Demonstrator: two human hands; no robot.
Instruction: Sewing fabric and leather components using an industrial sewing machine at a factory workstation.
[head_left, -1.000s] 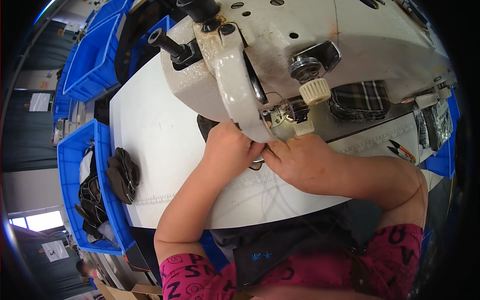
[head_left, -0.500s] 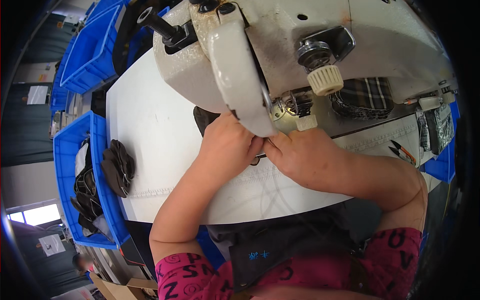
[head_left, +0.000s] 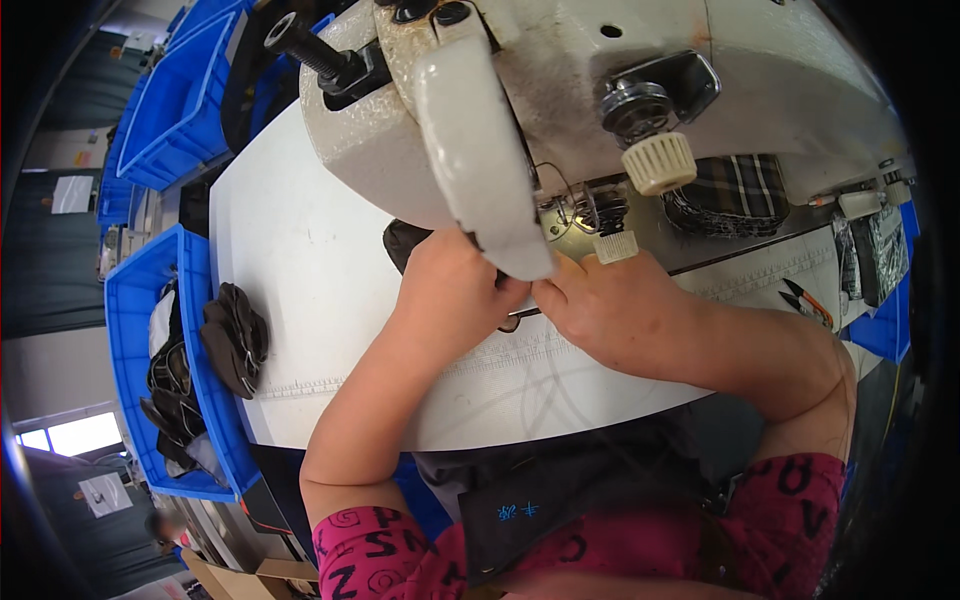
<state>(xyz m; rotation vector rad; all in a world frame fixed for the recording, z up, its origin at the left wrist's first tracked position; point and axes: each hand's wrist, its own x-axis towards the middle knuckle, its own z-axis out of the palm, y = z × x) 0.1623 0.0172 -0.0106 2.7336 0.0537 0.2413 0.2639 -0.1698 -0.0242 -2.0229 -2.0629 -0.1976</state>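
Beneath the head of a white sewing machine point(head_left: 480, 150), my two hands meet close to the needle area. My left hand point(head_left: 440, 290) is closed, its thumb and fingers pinching a dark fabric piece point(head_left: 402, 242) that shows past its far side. A small dark edge of the piece also peeks out between the hands. Just right of it, my right hand point(head_left: 615, 310) has curled fingers at the same piece, close to the cream tension knob point(head_left: 617, 247). The machine's cover hides the fingertips and most of the fabric.
A stack of plaid fabric pieces point(head_left: 728, 195) lies under the machine arm. Orange-handled snips point(head_left: 806, 303) rest at the right. Dark fabric pieces point(head_left: 236, 340) lie on the white table point(head_left: 300, 240) beside a blue bin point(head_left: 240, 450) holding more cloth. Another blue bin point(head_left: 180, 110) stands farther back.
Both hands stay together at the needle area, with only a slight shift. A loop of the thread-tension parts shows more plainly beside the machine's cover; the view has shifted slightly.
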